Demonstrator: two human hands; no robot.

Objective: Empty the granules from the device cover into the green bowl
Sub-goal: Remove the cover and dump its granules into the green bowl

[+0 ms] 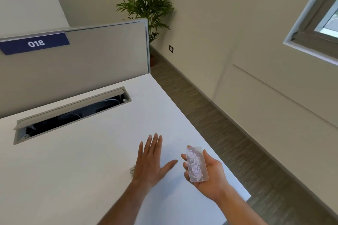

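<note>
My right hand (210,175) holds a clear device cover (196,164) cupped in its palm, open side up, above the white desk near its right edge. Many small pale pink granules (195,165) lie inside the cover. My left hand (151,160) hovers flat, palm down, fingers spread, just left of the cover and apart from it. A small clear object (132,170) peeks out from under the left hand's edge. No green bowl is in view.
The white desk (82,160) has a long cable slot (71,113) with its lid raised at the back. A grey partition (82,64) labelled 018 stands behind. The desk's right edge drops to a wood floor (228,133); a potted plant (146,5) stands in the corner.
</note>
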